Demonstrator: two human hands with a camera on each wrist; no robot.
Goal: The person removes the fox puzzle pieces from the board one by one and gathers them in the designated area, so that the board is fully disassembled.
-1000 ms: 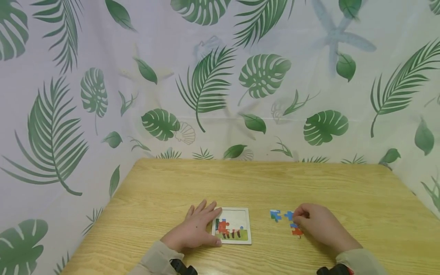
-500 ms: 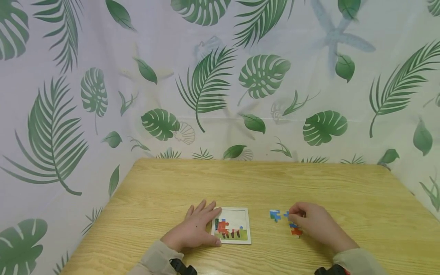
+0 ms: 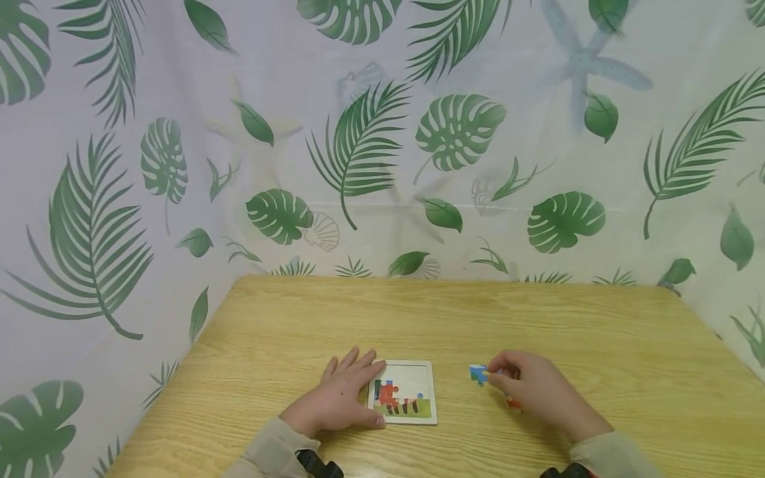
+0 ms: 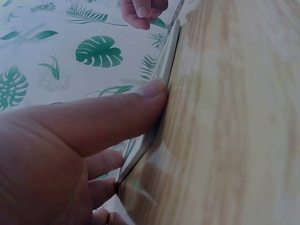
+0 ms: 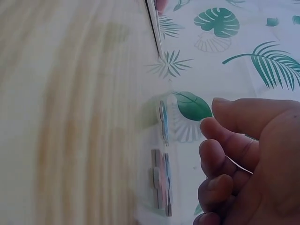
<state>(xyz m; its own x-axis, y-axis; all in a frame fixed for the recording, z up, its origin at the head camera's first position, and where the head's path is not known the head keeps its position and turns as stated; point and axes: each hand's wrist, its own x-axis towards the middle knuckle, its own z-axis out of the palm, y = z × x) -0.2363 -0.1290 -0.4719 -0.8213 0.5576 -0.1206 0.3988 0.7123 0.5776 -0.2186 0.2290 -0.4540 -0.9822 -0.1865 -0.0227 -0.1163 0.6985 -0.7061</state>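
Observation:
My left hand [image 3: 343, 395] rests with straight, spread fingers at the left side of a square puzzle tray [image 3: 433, 392]. Its thumb [image 4: 126, 105] lies along the tray's near edge [image 4: 166, 70]. Part of a picture in red, green and striped pieces [image 3: 388, 393] fills the tray's lower portion. Over loose jigsaw pieces hovers my right hand [image 3: 538, 392], thumb and index tips close together, nothing visible between them. A white, blue and green piece [image 3: 477, 373] lies just left of those fingertips. Partly covered by the hand is a red piece [image 3: 514, 402]. Pieces [image 5: 163, 123] show edge-on below the right hand.
The wooden table [image 3: 299, 318] extends behind and to both sides of the hands. Leaf-printed cloth [image 3: 382, 146] hangs along its back and sides. Dark straps [image 3: 319, 465] sit on both wrists.
My right hand has shifted left over the loose pieces, nearer the white, blue and green one, covering the blue piece more. The left hand and tray have stayed put.

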